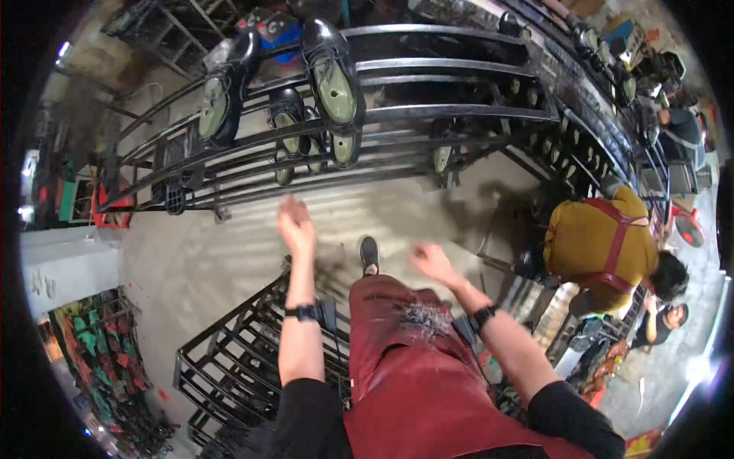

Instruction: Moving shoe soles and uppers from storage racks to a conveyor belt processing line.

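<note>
My left hand [296,228] is raised in front of the metal shoe rack, its fingers loosely extended and nothing visible in them. To the right, my right hand [433,265] hangs over the floor, slightly blurred, fingers apart and no object showing in it. Nearest beyond my left hand are black lace-up shoes with green insides: a large one [333,84] and another [223,99] on the upper bars. Smaller-looking ones, among them one shoe [289,122], stand on lower bars. Neither hand touches the rack [459,112]. I wear a red apron [417,398].
A low black metal rack [237,344] stands close by my left arm. Further left is a white box-like surface [69,264]. At right a person in a mustard top [592,241] bends over, near a long rack of shoes [581,145]. My shoe [369,251] is on the floor.
</note>
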Demonstrator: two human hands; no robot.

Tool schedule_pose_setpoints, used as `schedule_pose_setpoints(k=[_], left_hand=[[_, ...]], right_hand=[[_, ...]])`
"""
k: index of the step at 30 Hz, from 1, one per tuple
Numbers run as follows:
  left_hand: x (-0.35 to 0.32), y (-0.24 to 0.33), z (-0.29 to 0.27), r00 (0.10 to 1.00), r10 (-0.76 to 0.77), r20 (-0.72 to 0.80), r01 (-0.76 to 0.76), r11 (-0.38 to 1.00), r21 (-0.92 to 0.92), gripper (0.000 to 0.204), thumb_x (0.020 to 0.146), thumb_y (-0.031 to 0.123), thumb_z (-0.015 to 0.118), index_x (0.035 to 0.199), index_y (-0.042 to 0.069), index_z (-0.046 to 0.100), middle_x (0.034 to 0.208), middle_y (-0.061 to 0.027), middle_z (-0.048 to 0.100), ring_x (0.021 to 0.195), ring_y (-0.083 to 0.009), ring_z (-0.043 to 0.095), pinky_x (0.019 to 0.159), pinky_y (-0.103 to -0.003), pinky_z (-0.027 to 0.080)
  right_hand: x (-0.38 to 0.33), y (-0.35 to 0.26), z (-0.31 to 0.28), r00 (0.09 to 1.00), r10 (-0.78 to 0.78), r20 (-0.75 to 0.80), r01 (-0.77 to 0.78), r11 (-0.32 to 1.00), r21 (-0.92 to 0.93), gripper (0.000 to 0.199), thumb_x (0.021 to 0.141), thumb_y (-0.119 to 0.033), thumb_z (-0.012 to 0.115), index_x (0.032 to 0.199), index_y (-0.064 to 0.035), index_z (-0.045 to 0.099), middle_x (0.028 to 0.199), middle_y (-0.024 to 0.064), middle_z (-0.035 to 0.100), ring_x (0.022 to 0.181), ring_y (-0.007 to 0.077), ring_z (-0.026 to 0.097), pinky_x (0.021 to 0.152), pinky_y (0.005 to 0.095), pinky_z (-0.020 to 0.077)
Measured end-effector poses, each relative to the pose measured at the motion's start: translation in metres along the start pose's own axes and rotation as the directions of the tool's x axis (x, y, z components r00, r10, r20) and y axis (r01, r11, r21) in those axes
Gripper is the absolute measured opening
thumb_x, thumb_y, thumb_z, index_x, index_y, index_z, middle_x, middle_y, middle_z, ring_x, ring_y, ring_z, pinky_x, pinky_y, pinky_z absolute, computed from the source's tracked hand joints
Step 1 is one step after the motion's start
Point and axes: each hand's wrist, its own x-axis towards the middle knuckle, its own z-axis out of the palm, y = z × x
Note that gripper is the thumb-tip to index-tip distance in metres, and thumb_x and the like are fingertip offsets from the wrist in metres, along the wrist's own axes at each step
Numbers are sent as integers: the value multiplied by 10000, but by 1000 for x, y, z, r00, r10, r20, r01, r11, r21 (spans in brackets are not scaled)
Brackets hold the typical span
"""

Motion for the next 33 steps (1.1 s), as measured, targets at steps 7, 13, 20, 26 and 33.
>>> schedule_pose_setpoints(k=[7,13,20,26,33], left_hand=[[223,18,42,979,20,203,11,989,-150,510,881,376,806,1180,-24,703,1134,-162,743,1005,-320,698,915,-424,528],[294,-35,67,818,-213,534,554,538,-635,444,818,87,851,1206,-48,682,1153,-136,716,970,-247,689,912,-405,563],[178,-29,52,943,-178,281,108,963,247,506,920,133,754,1349,-63,570,1297,-178,657,1140,-271,632,964,-420,500],[-46,79,1,869,-68,491,95,995,-30,864,744,258,906,1371,-152,476,1320,-292,624,1161,-400,631,1033,-496,495],[-216,10,17,460,-93,883,-2,994,106,978,689,156,921,1480,-60,389,1418,-248,519,1260,-360,532,1107,-459,435]], right_hand=[[216,-200,16,746,-235,-623,125,968,-216,901,745,-567,817,1336,56,545,1184,250,653,1208,406,580,1045,463,465],[269,-264,20,919,216,-330,-260,961,-97,807,825,-376,725,1471,30,462,1485,263,433,1434,432,342,1156,595,330],[164,-190,-16,889,187,-418,-95,968,231,999,727,-284,770,1563,9,308,1381,257,509,1326,441,432,1085,586,364],[-48,-11,-8,950,247,-189,-204,953,223,1008,617,-330,821,1498,-69,406,1378,253,516,1335,473,449,1067,628,413],[-342,173,-24,725,646,-238,-490,727,481,883,531,-348,904,1302,-61,582,1095,246,713,1045,406,690,884,481,551]])
